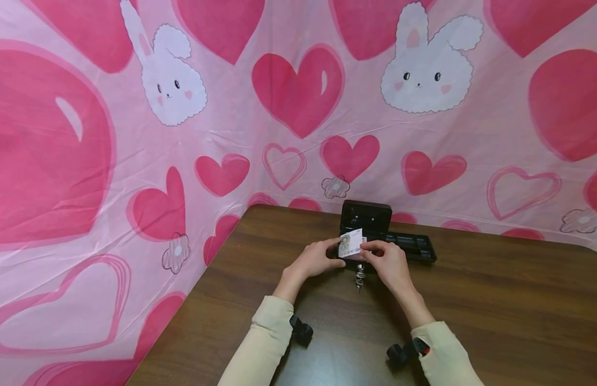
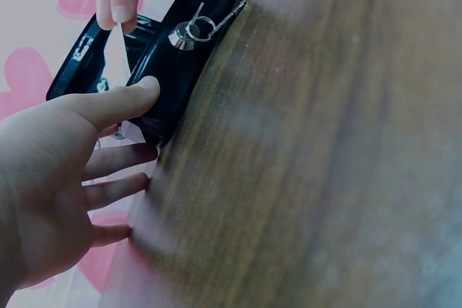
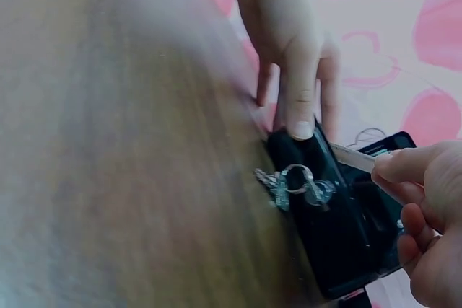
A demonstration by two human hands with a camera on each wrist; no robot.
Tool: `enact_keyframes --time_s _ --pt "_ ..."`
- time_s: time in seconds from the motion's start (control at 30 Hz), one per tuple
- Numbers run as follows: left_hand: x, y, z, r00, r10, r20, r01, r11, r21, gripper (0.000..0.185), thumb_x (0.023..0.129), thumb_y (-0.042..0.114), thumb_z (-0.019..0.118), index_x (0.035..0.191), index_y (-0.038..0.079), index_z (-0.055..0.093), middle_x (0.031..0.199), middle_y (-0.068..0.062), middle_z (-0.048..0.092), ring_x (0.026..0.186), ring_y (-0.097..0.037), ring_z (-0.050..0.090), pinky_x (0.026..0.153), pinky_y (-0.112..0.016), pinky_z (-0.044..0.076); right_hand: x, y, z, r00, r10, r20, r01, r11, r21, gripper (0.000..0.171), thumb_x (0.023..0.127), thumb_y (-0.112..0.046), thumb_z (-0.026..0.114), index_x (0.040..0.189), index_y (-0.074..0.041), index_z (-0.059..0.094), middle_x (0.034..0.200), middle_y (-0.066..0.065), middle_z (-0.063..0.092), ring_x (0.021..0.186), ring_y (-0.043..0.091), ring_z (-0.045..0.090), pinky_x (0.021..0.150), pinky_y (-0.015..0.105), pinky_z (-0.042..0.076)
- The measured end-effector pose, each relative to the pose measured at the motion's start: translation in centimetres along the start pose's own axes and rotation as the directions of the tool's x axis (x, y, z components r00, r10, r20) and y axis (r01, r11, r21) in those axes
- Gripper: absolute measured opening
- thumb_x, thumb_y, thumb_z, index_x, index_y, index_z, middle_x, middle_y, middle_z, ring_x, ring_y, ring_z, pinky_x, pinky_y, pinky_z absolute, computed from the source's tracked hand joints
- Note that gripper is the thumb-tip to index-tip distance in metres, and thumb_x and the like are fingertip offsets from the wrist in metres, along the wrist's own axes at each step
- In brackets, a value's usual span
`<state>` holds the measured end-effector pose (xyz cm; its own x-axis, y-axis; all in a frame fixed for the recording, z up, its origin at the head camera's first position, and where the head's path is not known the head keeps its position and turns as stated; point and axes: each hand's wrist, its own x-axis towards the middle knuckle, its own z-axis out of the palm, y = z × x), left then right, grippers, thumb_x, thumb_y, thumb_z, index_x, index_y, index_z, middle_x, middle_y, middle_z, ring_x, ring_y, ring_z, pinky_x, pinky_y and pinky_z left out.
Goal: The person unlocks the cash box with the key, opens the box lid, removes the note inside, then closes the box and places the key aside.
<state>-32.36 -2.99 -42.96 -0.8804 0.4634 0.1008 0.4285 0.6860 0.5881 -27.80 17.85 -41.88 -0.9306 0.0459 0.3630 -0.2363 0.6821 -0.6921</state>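
Centre of head frame: left hand (image 1: 317,259) and right hand (image 1: 387,261) both pinched a small printed paper note (image 1: 351,244) in their fingers, just above the open black metal cash box (image 1: 366,220). Keys (image 1: 359,277) hung at its front on the dark wooden worktop (image 1: 496,300).

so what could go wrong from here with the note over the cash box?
1. The banknote is only pinched at its edges by the left hand and right hand; it could slip or crease as it goes into the open black cash box.
2. Keys hang from the front lock, right under the hands; a knock could nudge the box.
3. The removed tray sits close beside the box, so the note might land there.
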Motion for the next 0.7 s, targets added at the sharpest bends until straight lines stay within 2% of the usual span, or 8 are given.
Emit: enact_keyframes --time_s 0.23,0.37,0.5,0.7 --pt "-0.1 0.1 0.0 1.0 -0.016 0.004 0.016 1.0 -0.016 0.069 0.088 0.04 0.073 0.149 0.022 0.047 0.143 -0.004 0.059 0.131 -0.021 0.055 0.111 -0.044 0.041 0.1 0.2 -1.4 1.0 0.006 -0.024 -0.006 1.0 0.009 0.019 0.089 -0.02 0.075 0.104 -0.01 0.078 0.085 0.01 0.069 0.072 0.02 0.048 0.057 0.026 0.039" --pt "-0.2 0.2 0.0 1.0 -0.02 0.003 0.02 1.0 -0.019 0.069 0.088 0.039 0.073 0.149 0.02 0.047 0.143 -0.005 0.058 0.132 -0.021 0.054 0.112 -0.045 0.041 0.1 0.2 -2.5 1.0 0.018 -0.017 -0.018 1.0 0.024 0.021 0.091 -0.022 0.073 0.108 -0.01 0.077 0.095 0.013 0.072 0.072 0.02 0.048 0.053 0.024 0.039" --pt "-0.3 0.2 0.1 1.0 -0.02 0.001 0.02 1.0 -0.007 0.069 0.088 0.041 0.072 0.149 0.021 0.047 0.143 -0.005 0.058 0.133 -0.021 0.053 0.113 -0.046 0.039 0.0 0.3 -3.6 0.999 0.04 -0.007 -0.04 0.998 0.054 0.024 0.092 -0.026 0.072 0.11 -0.01 0.076 0.107 0.015 0.073 0.076 0.021 0.049 0.055 0.023 0.04" --pt "-0.4 0.1 0.3 1.0 -0.013 -0.01 0.013 1.0 0.0 0.069 0.088 0.042 0.073 0.149 0.02 0.048 0.142 -0.005 0.059 0.132 -0.022 0.054 0.112 -0.045 0.04 -0.1 0.7 -5.1 1.0 0.023 -0.007 -0.022 0.997 0.076 0.026 0.091 -0.027 0.073 0.109 -0.009 0.077 0.104 0.014 0.074 0.078 0.018 0.053 0.061 0.021 0.044"
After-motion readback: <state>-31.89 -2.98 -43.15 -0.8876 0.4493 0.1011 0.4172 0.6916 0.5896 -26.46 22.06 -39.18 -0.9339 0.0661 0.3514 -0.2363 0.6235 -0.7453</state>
